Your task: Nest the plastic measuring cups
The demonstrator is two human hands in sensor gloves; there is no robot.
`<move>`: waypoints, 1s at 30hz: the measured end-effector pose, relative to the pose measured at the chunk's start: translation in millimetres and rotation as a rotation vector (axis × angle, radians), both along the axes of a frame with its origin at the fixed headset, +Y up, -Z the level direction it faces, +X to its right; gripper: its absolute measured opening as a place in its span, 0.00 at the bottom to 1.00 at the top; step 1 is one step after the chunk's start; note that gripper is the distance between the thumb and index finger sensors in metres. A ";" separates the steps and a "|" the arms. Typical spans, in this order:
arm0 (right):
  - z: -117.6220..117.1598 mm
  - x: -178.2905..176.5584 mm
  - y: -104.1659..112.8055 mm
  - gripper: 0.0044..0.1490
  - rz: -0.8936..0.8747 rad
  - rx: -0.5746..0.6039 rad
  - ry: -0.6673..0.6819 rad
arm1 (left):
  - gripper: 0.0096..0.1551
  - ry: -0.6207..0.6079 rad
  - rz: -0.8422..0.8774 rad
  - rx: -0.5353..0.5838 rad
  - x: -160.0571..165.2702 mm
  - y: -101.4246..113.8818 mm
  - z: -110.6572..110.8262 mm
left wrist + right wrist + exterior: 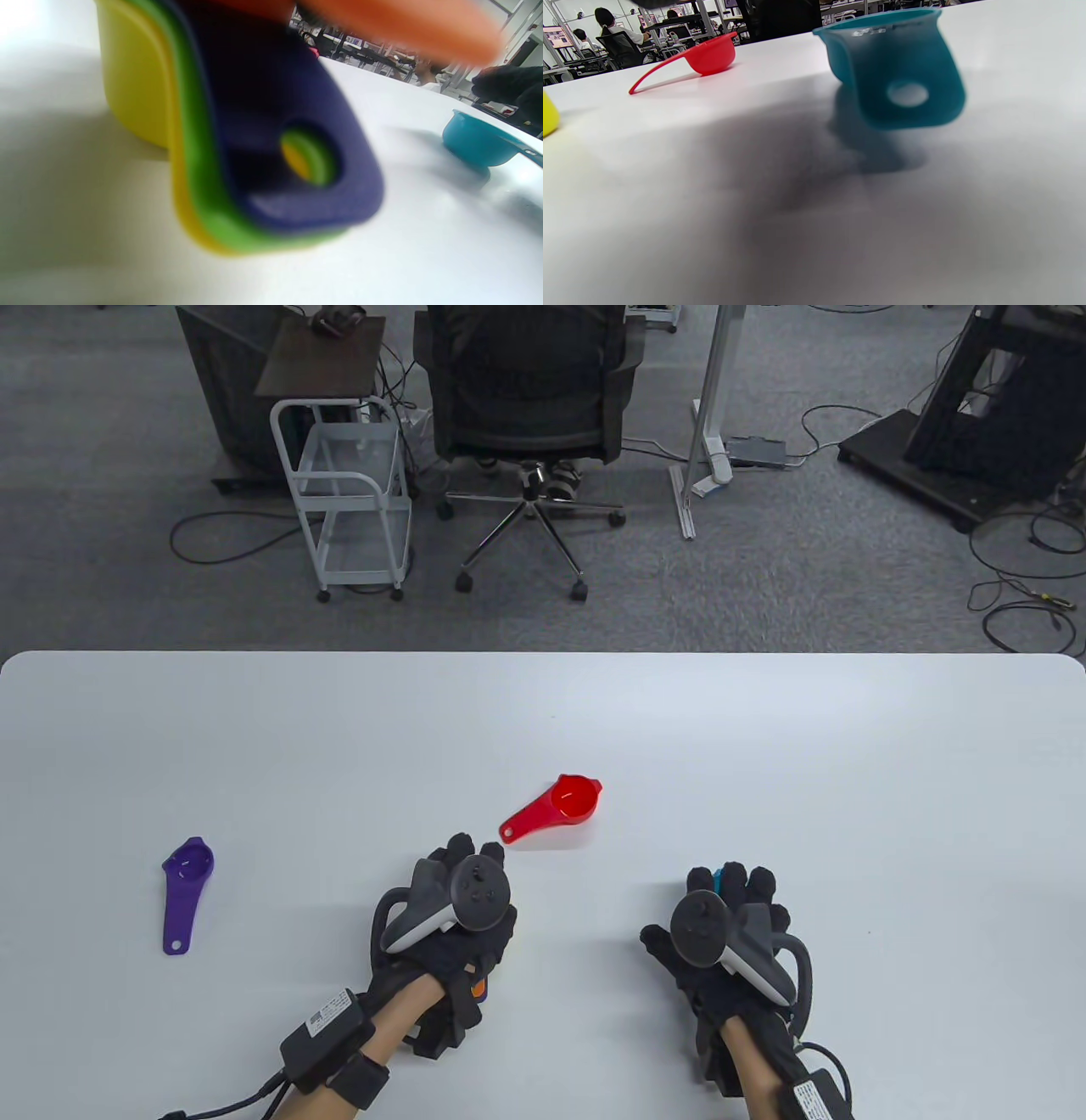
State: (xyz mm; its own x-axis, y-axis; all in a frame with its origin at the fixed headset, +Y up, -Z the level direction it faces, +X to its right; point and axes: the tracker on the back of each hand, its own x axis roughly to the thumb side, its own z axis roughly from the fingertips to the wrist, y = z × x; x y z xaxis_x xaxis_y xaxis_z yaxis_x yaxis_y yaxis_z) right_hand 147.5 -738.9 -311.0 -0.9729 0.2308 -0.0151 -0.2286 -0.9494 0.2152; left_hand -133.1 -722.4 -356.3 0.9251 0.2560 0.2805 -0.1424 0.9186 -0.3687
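7 meas. cups [556, 806], 2 gloved hands [462, 908].

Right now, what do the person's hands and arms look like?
Both hands wear chunky black gloves. The left hand and the right hand each carry a grey and black tracker with round buttons and a loop, like a game controller. The forearms are bare skin. Each has a black box with a white label strapped on, and black cables trail from the boxes.

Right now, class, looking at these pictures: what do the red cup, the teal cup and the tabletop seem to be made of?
Red cup: likely moulded plastic, slightly glossy; uniform colour, thin handle, soft highlight inside the bowl.
Teal cup: probably the same plastic, smooth; thin wall and a moulded hanging hole in its handle.
Tabletop: smooth white surface, perhaps laminate; it shows faint reflections and shadows.
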 end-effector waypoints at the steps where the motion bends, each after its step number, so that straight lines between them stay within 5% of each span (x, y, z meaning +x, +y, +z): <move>1: 0.0 -0.2 0.0 0.61 0.000 -0.001 0.000 | 0.47 0.005 -0.003 -0.004 -0.1 -1.5 -0.5; 13: -0.1 -0.7 -0.7 0.61 0.007 -0.015 0.000 | 0.49 0.000 -0.004 -0.013 -0.9 -4.2 -0.6; 21: 1.0 6.0 5.3 0.61 -0.038 0.020 -0.019 | 0.54 -0.033 -0.015 0.276 -43.4 70.6 20.1; 30: -5.8 19.2 -1.9 0.61 -0.039 0.007 -0.100 | 0.56 0.046 -0.156 0.217 -143.7 36.0 43.7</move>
State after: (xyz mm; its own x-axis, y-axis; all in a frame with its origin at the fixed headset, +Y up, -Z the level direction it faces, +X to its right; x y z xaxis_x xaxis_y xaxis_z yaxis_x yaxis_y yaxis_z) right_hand 166.7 -740.8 -316.9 -0.9570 0.2686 -0.1098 -0.2851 -0.9409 0.1830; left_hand -276.7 -686.4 -312.5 0.9616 0.0473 0.2704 -0.0044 0.9876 -0.1572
